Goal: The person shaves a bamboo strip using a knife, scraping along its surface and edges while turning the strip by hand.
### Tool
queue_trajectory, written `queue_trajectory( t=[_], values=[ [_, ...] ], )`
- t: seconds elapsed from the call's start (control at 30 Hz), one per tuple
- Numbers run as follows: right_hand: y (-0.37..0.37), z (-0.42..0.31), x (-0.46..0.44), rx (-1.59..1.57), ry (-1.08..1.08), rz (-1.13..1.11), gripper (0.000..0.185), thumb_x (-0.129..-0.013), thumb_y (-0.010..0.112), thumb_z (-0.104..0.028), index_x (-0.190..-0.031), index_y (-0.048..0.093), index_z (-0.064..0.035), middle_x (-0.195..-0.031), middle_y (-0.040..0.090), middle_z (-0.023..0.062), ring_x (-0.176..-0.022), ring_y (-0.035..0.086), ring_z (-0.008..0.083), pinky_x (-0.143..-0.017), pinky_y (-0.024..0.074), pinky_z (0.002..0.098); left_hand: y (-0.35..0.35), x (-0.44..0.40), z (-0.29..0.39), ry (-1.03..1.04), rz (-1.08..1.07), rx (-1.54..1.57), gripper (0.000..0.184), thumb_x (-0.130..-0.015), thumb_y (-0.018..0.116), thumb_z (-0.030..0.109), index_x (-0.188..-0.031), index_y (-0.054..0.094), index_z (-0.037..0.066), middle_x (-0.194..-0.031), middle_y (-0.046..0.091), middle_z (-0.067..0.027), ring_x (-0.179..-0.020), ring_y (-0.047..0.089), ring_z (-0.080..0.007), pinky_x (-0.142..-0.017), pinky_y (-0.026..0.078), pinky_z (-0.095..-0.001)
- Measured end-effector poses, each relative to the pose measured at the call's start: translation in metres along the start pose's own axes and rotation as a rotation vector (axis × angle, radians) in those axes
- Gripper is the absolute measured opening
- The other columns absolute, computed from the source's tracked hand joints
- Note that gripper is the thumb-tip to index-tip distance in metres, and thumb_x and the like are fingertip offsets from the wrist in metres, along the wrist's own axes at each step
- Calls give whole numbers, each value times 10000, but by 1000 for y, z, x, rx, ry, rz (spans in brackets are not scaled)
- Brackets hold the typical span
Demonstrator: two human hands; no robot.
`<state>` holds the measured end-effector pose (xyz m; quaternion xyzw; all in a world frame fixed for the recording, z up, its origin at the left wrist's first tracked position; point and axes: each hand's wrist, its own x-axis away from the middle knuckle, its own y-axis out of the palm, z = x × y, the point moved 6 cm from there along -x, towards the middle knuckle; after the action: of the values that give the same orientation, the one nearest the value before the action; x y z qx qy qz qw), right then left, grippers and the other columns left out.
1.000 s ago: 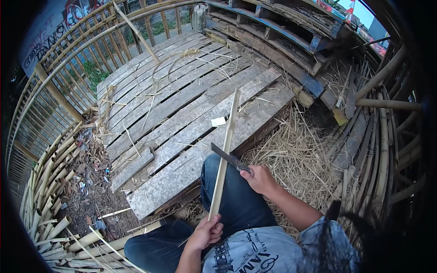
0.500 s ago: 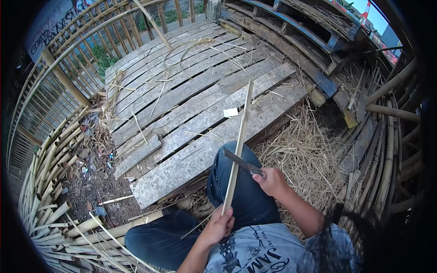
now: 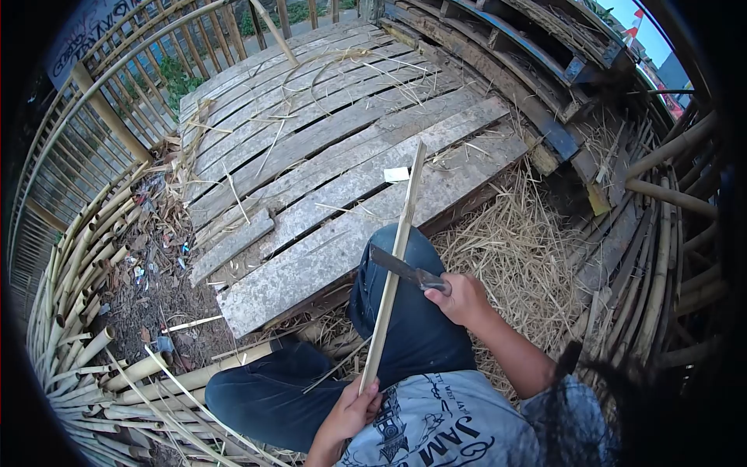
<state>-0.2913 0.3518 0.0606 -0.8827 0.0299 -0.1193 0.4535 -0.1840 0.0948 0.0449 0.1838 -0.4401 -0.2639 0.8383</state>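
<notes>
Low in the view, my left hand (image 3: 352,412) is closed around the lower end of a long split bamboo strip (image 3: 383,323). The strip slants up across my raised knee, its far tip over the wooden slats. My right hand (image 3: 461,300) grips the handle of a knife (image 3: 398,266) with a broad dark blade. The blade lies across the strip above my knee, pointing left. Whether its edge bites into the bamboo I cannot tell.
A slatted wooden platform (image 3: 272,296) stands before me, with a small white piece (image 3: 396,174) on it. Shavings (image 3: 513,268) heap to the right, below stacked pallets (image 3: 537,101). Bamboo poles (image 3: 179,381) lie left, near a bamboo fence (image 3: 109,117).
The strip has slid down and left with my left hand. My right hand and the knife have shifted slightly left, and the view has tilted a little.
</notes>
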Motion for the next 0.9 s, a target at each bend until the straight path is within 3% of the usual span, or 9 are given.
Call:
queue_trajectory(
  t=[0.17,0.27,0.33,0.53,0.63,0.73,0.87,0.9],
  values=[
    [1,3,-1,24,-15,12,604,-783,585,-627,-692,608,-30,-644,602,200,-680,619,403,-609,481,469,-12,9,-21,-35,-29,77,136,-1000,429,221,-946,420,96,-608,346,40,-487,271,-41,-419,218,-211],
    [1,3,0,-20,-43,59,654,-791,544,-662,-660,554,-21,-562,523,169,-598,568,395,-540,436,427,-31,22,-38,-7,-90,26,154,-999,434,227,-941,420,85,-609,346,41,-488,272,-43,-424,220,-212],
    [1,11,-5,-73,111,8,616,-812,554,-621,-699,609,-18,-622,590,191,-662,612,403,-603,473,453,-48,49,-41,-93,-147,89,158,-998,434,227,-938,421,82,-610,339,39,-490,270,-45,-430,225,-214],
    [6,12,-3,-97,43,46,612,-834,558,-588,-676,581,2,-571,548,174,-609,587,396,-550,436,430,-63,91,-45,-137,76,101,138,-998,434,221,-936,416,98,-613,313,39,-486,252,-42,-419,206,-208],
    [5,14,1,-112,-48,119,606,-808,587,-598,-658,547,-13,-534,526,161,-561,583,377,-511,436,413,-52,44,-22,9,-125,203,134,-997,437,223,-948,408,102,-615,290,42,-470,226,-42,-386,178,-213],
    [3,12,9,-63,-243,216,589,-787,610,-599,-677,544,-24,-536,532,162,-573,596,371,-519,451,422,-16,-19,21,-9,-119,122,172,-1001,432,266,-903,392,130,-604,282,46,-457,224,-40,-373,188,-209],
    [1,11,8,-25,-296,73,556,-777,623,-585,-693,546,-41,-546,551,148,-581,601,366,-525,460,430,36,-81,59,-16,-150,-21,178,-1007,408,286,-886,380,157,-587,275,56,-442,217,-35,-361,190,-204],
    [1,14,5,-77,-206,54,557,-780,615,-585,-676,543,-43,-549,552,149,-579,594,373,-526,457,437,43,-92,64,-36,-186,30,168,-1008,403,281,-896,380,157,-589,285,55,-440,218,-35,-358,188,-204]
  ],
)
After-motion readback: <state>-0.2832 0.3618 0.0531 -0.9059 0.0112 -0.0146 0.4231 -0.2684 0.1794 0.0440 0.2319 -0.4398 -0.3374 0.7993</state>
